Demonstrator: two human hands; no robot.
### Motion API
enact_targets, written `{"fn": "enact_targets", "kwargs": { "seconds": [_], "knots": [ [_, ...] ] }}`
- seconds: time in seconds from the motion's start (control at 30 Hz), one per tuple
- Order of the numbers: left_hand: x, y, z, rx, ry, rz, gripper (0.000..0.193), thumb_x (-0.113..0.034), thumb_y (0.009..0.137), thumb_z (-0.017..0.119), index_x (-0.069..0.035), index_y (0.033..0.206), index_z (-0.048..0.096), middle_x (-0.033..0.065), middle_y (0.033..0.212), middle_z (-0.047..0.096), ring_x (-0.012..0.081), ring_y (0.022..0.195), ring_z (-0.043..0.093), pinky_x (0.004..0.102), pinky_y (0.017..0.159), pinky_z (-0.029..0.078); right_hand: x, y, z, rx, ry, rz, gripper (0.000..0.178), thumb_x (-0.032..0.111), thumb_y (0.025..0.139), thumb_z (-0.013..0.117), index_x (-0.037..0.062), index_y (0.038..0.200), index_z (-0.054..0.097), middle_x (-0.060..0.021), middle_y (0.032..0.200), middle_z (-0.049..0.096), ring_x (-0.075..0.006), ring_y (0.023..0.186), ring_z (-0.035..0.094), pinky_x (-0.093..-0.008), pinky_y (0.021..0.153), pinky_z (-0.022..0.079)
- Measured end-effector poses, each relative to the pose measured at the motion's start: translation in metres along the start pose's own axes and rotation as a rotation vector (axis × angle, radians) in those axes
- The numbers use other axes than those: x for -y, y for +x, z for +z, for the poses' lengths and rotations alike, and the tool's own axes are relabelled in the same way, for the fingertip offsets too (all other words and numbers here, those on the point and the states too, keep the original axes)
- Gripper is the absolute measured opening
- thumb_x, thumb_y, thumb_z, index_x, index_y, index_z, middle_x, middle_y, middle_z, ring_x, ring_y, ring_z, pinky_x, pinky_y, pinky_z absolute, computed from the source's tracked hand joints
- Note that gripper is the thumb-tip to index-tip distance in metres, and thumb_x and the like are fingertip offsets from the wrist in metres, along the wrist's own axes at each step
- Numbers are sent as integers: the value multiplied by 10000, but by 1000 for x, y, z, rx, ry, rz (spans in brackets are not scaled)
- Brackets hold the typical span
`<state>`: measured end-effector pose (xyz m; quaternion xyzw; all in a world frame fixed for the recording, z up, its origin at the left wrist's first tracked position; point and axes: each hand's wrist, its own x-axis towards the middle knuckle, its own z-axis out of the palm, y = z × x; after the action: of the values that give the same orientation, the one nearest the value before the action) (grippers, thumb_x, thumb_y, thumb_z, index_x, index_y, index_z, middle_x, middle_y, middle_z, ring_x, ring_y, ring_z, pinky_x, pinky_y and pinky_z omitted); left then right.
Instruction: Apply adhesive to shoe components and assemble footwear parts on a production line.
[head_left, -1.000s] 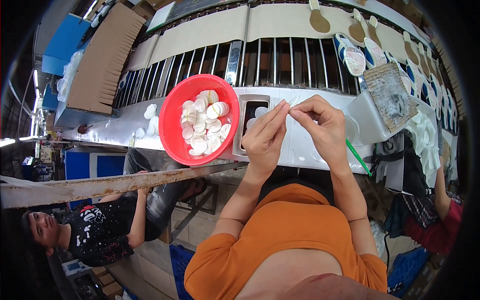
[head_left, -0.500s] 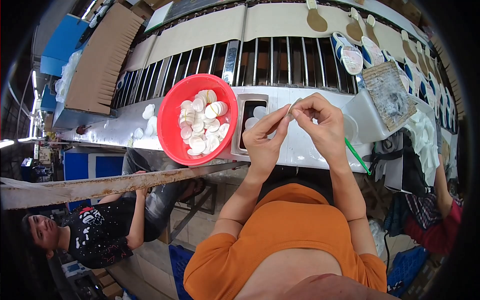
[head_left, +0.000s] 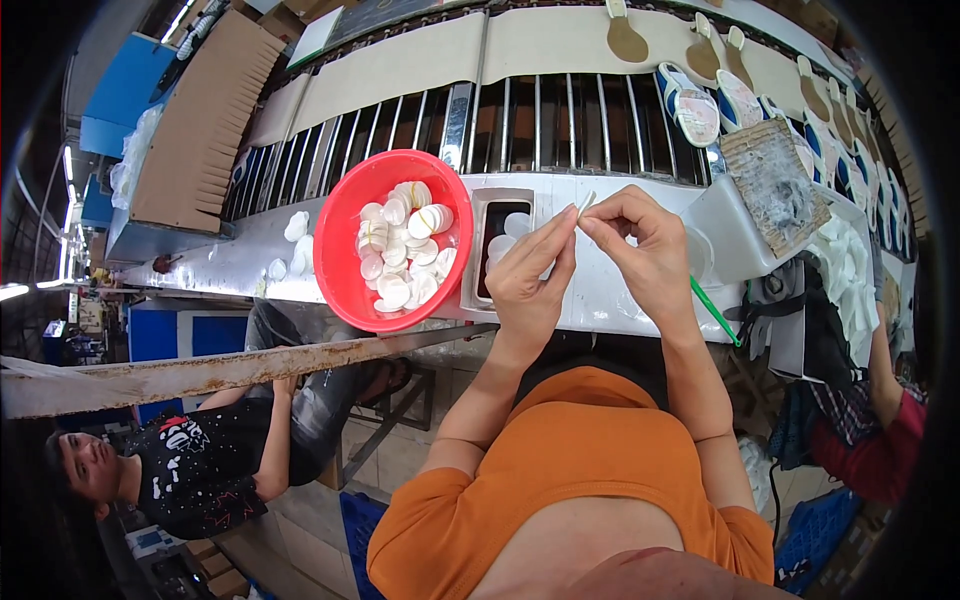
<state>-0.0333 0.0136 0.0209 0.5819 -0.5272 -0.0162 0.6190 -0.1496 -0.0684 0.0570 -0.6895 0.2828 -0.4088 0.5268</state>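
Above the white table, a small thin white disc (head_left: 587, 201) is pinched between the fingertips of both hands, seen nearly edge-on. My left hand (head_left: 530, 280) is closed on its left side, fingers pressed together. From the right, my right hand (head_left: 640, 255) grips it between thumb and index finger. Just left of my left hand is a white-rimmed rectangular tray (head_left: 484, 205) with some translucent round pieces (head_left: 517, 225). Farther left stands a red plastic basin (head_left: 340, 230) holding many white discs (head_left: 410, 240), some bundled with rubber bands.
Behind the table runs a roller conveyor (head_left: 553, 120) with beige sheets, shoe soles (head_left: 627, 40) and blue-white shoes (head_left: 690, 105). A green-handled tool (head_left: 715, 312) lies at right, near a grey container (head_left: 740, 225). A rusty bar (head_left: 250, 365) crosses at left, beside a seated person (head_left: 200, 450).
The disc has tilted more upright and edge-on between my fingertips, and my left fingers have straightened slightly. The shoes and soles on the conveyor have shifted a little to the left.
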Motion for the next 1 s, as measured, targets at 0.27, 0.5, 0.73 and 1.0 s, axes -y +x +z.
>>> {"fn": "enact_targets", "kwargs": {
  "seconds": [0.27, 0.5, 0.73, 1.0],
  "knots": [
    [-3, -7, 1, -36, -418, -450, 255, 26, 874, 665, -24, 1121, 704, 88, 1029, 720, 110, 921, 673, 242, 802, 536, -4, -2, 1, 24, 28, -26, 54, 17, 837, 678, -33, 854, 668, -26, 783, 587, -78, 680, 516, -219, 607, 424],
    [-7, 1, 0, -40, -504, -489, 283, -12, 916, 639, -7, 1199, 621, 71, 947, 710, 67, 849, 648, 189, 738, 509, -3, -3, 0, 38, 9, -23, 58, 14, 836, 675, -37, 860, 664, -26, 788, 578, -79, 683, 518, -218, 619, 428],
    [7, 1, -4, 19, -488, -449, 200, 17, 931, 592, 2, 1126, 636, 61, 957, 681, 81, 833, 640, 215, 739, 528, -8, -1, -5, 62, 35, 10, 69, 29, 832, 685, -35, 855, 671, -29, 795, 602, -80, 692, 536, -217, 624, 434],
    [-13, 13, -2, 56, -233, -255, 176, 33, 837, 678, -11, 1005, 707, 102, 993, 708, 136, 880, 691, 258, 806, 568, 3, -3, -7, -13, -79, -39, 50, 5, 828, 689, -33, 847, 663, -36, 804, 604, -78, 692, 524, -212, 629, 424]
  ]
}}
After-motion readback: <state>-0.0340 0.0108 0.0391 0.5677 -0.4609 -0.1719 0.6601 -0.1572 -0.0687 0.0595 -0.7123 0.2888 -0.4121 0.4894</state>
